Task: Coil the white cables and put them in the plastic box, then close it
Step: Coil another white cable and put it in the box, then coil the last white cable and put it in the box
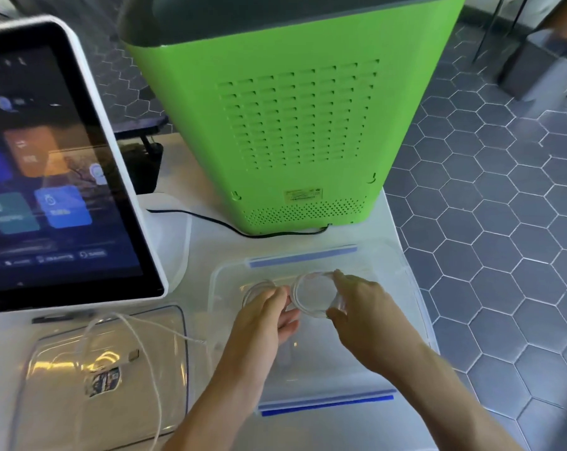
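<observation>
A clear plastic box [405,288] with blue clips stands open on the white table. Both my hands reach into it. My right hand [360,307] pinches a coiled white cable [303,307] by its right side. My left hand [272,310] grips the same coil at its left edge. Another coiled white cable [254,289] lies in the box just left of my left hand. A loose white cable [145,349] trails over the clear lid [64,392], which lies flat to the left of the box.
A tilted touchscreen [57,170] stands at the left. Behind the box is a green machine [295,118] with a black cord [217,222] running along the table. The table's right edge drops to a hexagon-tiled floor [503,222].
</observation>
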